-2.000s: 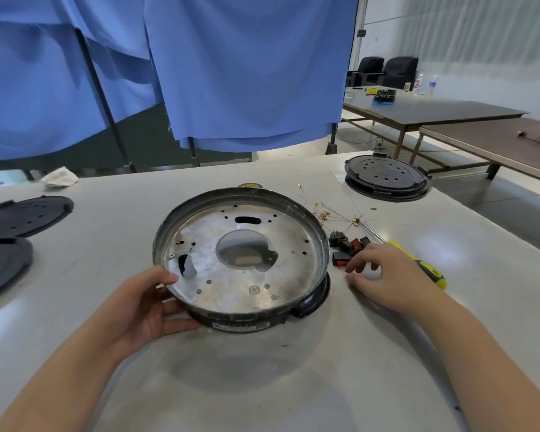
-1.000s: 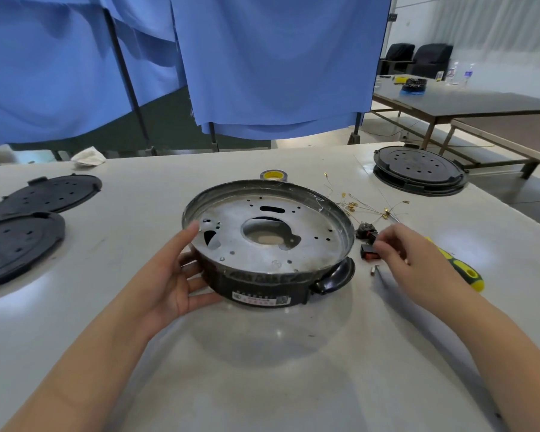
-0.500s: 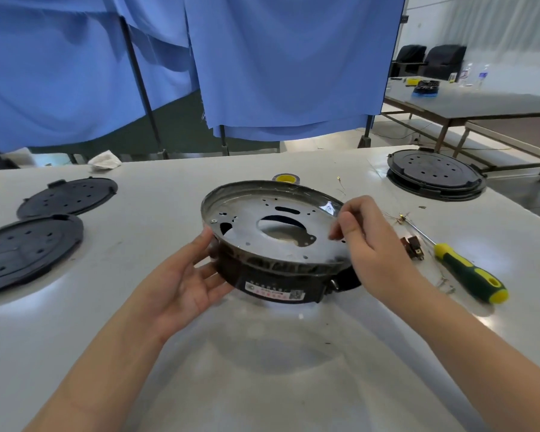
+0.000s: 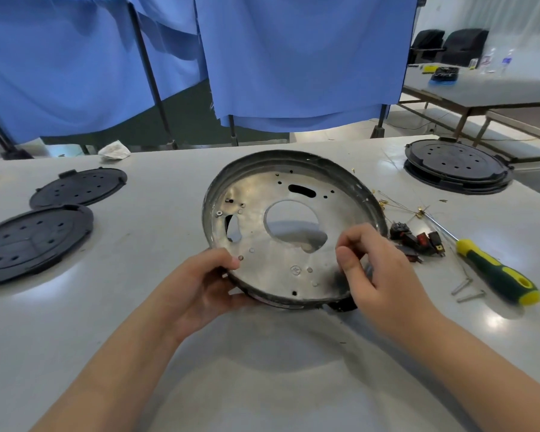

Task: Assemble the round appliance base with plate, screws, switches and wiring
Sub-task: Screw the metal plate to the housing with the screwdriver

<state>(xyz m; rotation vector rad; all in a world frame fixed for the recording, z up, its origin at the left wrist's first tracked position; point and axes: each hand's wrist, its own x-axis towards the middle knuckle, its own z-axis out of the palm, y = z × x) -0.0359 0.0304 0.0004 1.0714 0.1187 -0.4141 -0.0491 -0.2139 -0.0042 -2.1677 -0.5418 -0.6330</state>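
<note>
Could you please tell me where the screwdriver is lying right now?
In the head view the screwdriver lies on the table at the right, just right of the switches, with two loose screws beside its yellow-green handle.

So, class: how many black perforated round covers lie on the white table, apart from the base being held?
3. Two lie at the left: the far left cover and the near left cover. One cover is far right, apparently stacked on another part, possibly hiding more.

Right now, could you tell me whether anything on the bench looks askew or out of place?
The round base is tipped up off the table toward the camera, gripped by the left hand. Loose screws and switches lie scattered beside the screwdriver.
</note>
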